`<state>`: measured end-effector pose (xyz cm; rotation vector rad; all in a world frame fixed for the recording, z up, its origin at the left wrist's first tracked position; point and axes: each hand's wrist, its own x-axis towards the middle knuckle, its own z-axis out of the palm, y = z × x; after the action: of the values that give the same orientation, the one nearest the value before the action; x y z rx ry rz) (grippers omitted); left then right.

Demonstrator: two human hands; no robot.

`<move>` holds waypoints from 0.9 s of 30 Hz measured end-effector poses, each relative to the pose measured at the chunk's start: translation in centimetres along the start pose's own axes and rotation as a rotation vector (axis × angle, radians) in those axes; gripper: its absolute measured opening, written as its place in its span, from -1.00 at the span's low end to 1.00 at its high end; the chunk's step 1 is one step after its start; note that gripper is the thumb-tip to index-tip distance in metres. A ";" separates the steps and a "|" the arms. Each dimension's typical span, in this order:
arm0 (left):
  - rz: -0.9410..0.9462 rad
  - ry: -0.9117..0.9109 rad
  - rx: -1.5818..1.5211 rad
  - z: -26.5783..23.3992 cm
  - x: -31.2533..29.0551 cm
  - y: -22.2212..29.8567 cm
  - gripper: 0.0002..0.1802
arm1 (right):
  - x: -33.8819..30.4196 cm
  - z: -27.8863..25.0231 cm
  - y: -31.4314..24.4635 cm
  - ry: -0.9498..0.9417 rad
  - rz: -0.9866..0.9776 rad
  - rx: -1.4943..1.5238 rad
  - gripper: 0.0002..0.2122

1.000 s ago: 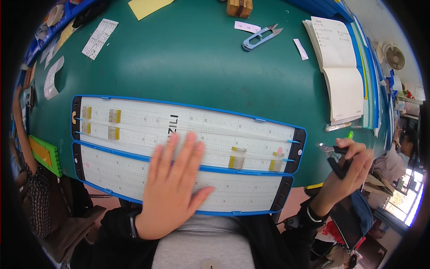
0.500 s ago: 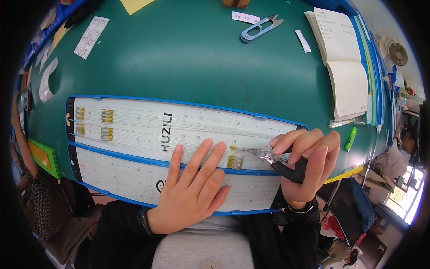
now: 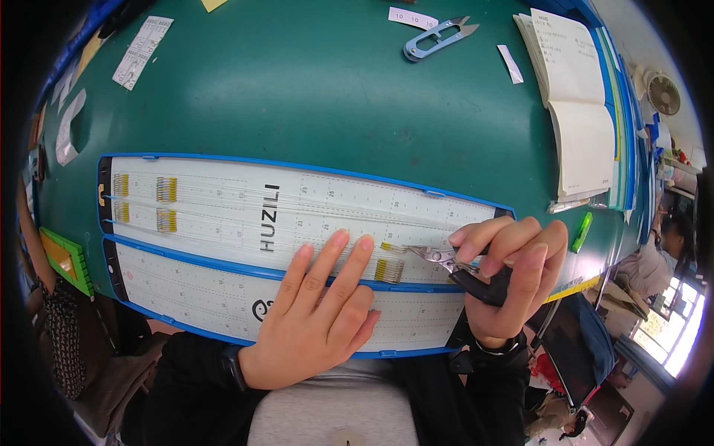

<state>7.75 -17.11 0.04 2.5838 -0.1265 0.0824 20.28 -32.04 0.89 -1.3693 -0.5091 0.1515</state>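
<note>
A long blue-edged case (image 3: 190, 273) lies open, its white printed panels facing up. My left hand (image 3: 316, 312) rests palm down across it, fingers stretched out and touching the upper panel. In my right hand (image 3: 513, 275) is a pair of small pliers (image 3: 442, 257) with silver jaws and black handles. The jaw tips meet a small yellow-ended piece (image 3: 387, 246), too small to make out fully. Just below it stands a row of thin hook-like pieces with yellow ends (image 3: 387, 270). Similar yellow rows (image 3: 166, 189) sit at the panel's left, with fine clear lines running along it.
On the green table (image 3: 297, 97) lie blue thread snips (image 3: 439, 41), paper strips (image 3: 510, 64) and a printed sheet (image 3: 143, 52). An open notebook (image 3: 580, 141) and a green pen (image 3: 582, 232) are at the right. A green-and-orange box (image 3: 65, 260) stands at the left.
The whole view has shifted slightly, with the far table items now higher in it. Both hands and the pliers keep nearly the same place on the case.
</note>
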 end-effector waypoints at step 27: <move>-0.011 -0.014 0.013 -0.1 0.1 0.0 -0.73 | 0.0 0.1 -0.3 0.060 0.029 0.021 -0.87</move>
<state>7.89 -17.05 0.17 2.5985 -0.1166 0.0618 20.18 -31.96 1.17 -1.3577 -0.4366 0.1389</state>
